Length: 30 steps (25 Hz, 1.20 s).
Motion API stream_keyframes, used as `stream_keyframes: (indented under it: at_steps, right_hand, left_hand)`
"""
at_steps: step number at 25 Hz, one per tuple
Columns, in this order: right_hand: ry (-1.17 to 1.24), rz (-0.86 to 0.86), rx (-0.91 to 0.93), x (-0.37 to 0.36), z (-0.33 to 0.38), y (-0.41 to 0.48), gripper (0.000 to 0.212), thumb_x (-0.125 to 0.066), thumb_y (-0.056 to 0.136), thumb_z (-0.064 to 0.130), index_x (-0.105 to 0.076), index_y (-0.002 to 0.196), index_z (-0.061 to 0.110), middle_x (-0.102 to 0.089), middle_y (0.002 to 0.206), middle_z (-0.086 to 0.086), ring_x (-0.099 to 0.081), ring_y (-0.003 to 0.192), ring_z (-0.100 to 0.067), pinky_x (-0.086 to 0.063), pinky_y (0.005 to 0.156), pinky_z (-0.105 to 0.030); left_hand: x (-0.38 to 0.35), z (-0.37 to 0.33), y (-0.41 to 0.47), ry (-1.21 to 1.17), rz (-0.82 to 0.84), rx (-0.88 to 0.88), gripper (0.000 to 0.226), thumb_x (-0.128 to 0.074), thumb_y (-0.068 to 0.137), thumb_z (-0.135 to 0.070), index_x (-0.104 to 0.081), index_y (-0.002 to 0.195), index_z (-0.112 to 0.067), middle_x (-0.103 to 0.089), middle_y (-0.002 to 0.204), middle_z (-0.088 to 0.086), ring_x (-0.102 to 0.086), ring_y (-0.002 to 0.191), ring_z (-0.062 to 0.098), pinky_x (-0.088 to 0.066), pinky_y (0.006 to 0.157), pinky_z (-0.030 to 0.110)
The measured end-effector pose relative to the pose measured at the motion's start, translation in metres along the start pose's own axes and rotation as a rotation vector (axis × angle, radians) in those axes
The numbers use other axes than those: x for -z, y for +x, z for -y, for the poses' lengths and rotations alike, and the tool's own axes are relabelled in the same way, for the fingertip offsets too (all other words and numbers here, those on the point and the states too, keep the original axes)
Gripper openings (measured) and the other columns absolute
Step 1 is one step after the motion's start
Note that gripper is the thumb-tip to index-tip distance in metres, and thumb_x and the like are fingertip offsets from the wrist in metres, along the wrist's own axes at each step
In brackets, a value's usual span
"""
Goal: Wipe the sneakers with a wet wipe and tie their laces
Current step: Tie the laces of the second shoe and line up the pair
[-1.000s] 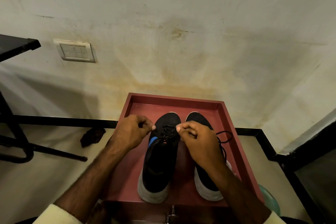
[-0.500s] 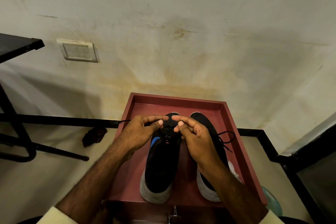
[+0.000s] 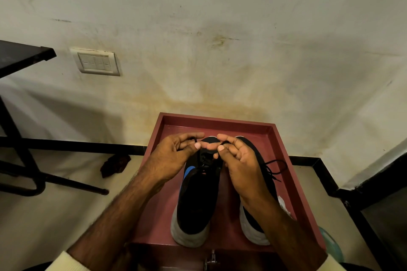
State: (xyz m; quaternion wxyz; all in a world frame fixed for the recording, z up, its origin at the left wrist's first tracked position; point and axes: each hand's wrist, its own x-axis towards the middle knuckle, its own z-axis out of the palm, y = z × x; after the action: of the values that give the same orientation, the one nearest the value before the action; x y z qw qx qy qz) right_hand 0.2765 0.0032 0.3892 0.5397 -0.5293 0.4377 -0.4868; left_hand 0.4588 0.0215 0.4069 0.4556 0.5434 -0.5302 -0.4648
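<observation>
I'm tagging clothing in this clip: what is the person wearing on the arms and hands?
The left hand and right hand are bare: no gloves, rings or watch show. The forearms are bare too. A cream left sleeve and right sleeve show only at the frame's bottom edge.

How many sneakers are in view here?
2. The left sneaker sits in the red tray, its lace pinched by the left hand and right hand; the right sneaker stands beside it, partly under the right forearm.
</observation>
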Motion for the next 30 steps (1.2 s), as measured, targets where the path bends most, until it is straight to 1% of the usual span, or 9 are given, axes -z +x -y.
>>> stream_keyframes:
  at_steps: [2,6,9,12,15,19,22,25,30]
  right_hand:
    - [0.003,-0.003,-0.009,0.000,-0.002,0.000,0.024,-0.054,0.105,0.005,-0.071,0.120,0.015,-0.081,0.096,-0.003,-0.073,0.094,-0.022,-0.058,0.093,-0.031]
    - [-0.098,-0.030,0.012,0.000,-0.005,0.000,0.033,-0.050,0.106,0.006,-0.079,0.111,0.021,-0.073,0.095,-0.001,-0.069,0.093,-0.017,-0.056,0.090,-0.026]
    - [-0.175,-0.038,0.061,-0.003,-0.008,0.000,0.032,-0.052,0.107,0.010,-0.079,0.110,0.027,-0.076,0.109,0.008,-0.070,0.103,-0.006,-0.056,0.093,-0.026]
    - [-0.202,-0.044,0.086,-0.002,-0.010,0.000,0.031,-0.054,0.106,0.009,-0.079,0.112,0.028,-0.075,0.117,0.006,-0.072,0.106,-0.008,-0.060,0.095,-0.031]
    - [-0.138,-0.048,0.049,0.001,-0.010,0.002,0.029,-0.060,0.103,0.007,-0.078,0.118,0.024,-0.080,0.110,0.003,-0.076,0.102,-0.011,-0.062,0.093,-0.031]
    - [-0.072,-0.061,-0.003,0.003,-0.012,0.003,0.029,-0.067,0.099,0.006,-0.073,0.125,0.018,-0.082,0.101,-0.002,-0.079,0.097,-0.017,-0.062,0.093,-0.032]
    - [-0.145,-0.037,0.007,0.004,-0.011,0.001,0.030,-0.073,0.096,0.014,-0.069,0.125,0.022,-0.082,0.094,0.000,-0.079,0.091,-0.013,-0.063,0.089,-0.032]
    - [-0.306,-0.004,0.053,0.003,-0.008,-0.004,0.031,-0.076,0.095,0.024,-0.063,0.123,0.024,-0.081,0.098,0.004,-0.077,0.091,-0.002,-0.060,0.080,-0.020]
    - [-0.326,0.060,0.087,0.000,-0.005,-0.007,0.023,-0.078,0.093,0.019,-0.069,0.114,0.019,-0.081,0.094,0.004,-0.077,0.088,-0.003,-0.061,0.078,-0.021]
  left_hand:
    - [-0.001,-0.001,-0.001,0.015,0.014,-0.010,0.025,-0.060,0.103,-0.017,-0.074,0.121,-0.027,-0.080,0.098,-0.013,-0.071,0.094,-0.009,-0.053,0.080,0.005]
    - [-0.004,0.002,-0.001,0.110,-0.031,-0.032,0.027,-0.059,0.103,-0.019,-0.077,0.116,-0.034,-0.077,0.108,-0.016,-0.068,0.103,-0.009,-0.053,0.085,0.006]
    - [-0.005,0.007,0.002,0.339,-0.076,-0.071,0.024,-0.061,0.102,-0.020,-0.076,0.110,-0.037,-0.056,0.117,-0.010,-0.054,0.110,-0.005,-0.045,0.080,0.001]
    - [-0.005,0.011,0.005,0.409,-0.076,-0.133,0.020,-0.064,0.100,-0.026,-0.077,0.109,-0.037,-0.070,0.115,-0.016,-0.063,0.110,-0.002,-0.051,0.093,0.016]
    - [-0.009,0.012,0.002,0.315,-0.121,-0.144,0.020,-0.074,0.092,-0.029,-0.079,0.112,-0.034,-0.079,0.107,-0.017,-0.071,0.102,-0.006,-0.057,0.094,0.020]
    - [-0.013,0.015,0.005,0.158,-0.134,-0.087,0.021,-0.082,0.085,-0.029,-0.078,0.106,-0.028,-0.082,0.092,-0.008,-0.077,0.090,0.005,-0.061,0.088,0.032]
    - [-0.015,0.013,0.005,0.124,-0.157,-0.104,0.015,-0.082,0.084,-0.024,-0.081,0.098,-0.023,-0.082,0.087,-0.006,-0.078,0.085,0.005,-0.060,0.083,0.022]
    - [-0.015,0.009,0.002,0.139,-0.149,-0.141,0.013,-0.083,0.083,-0.018,-0.083,0.096,-0.019,-0.081,0.088,-0.005,-0.076,0.082,0.002,-0.055,0.074,0.010]
    - [-0.012,0.008,0.003,0.112,-0.158,-0.125,0.013,-0.085,0.080,-0.017,-0.082,0.093,-0.019,-0.081,0.082,-0.002,-0.077,0.078,0.004,-0.055,0.069,0.009]
